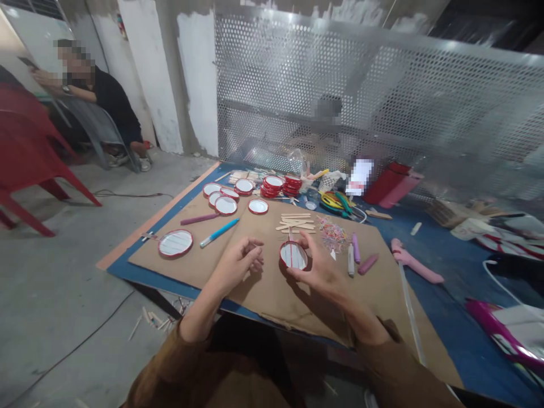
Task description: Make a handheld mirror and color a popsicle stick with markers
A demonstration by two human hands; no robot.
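Note:
My right hand (318, 269) pinches a red-rimmed round lid (293, 255) with white strips across it, thumb below and fingers above. My left hand (238, 263) hangs beside that lid, fingers curled, apart from it and holding nothing I can see. Both are over a brown cardboard sheet (272, 300). Farther off lie wooden craft sticks (296, 224), a tangle of small rubber bands (332, 234), a blue utility knife (219, 232), and several red-rimmed lids (237, 205). A matching strip-filled lid with a handle (175, 243) rests at the left.
A blue mat (446, 323) lies under the cardboard, with pink and magenta items (416, 262) to the right. Behind stands a perforated metal screen (340, 96). A seated person (102, 96) and a red plastic chair (29, 153) are at the left, beyond the concrete floor.

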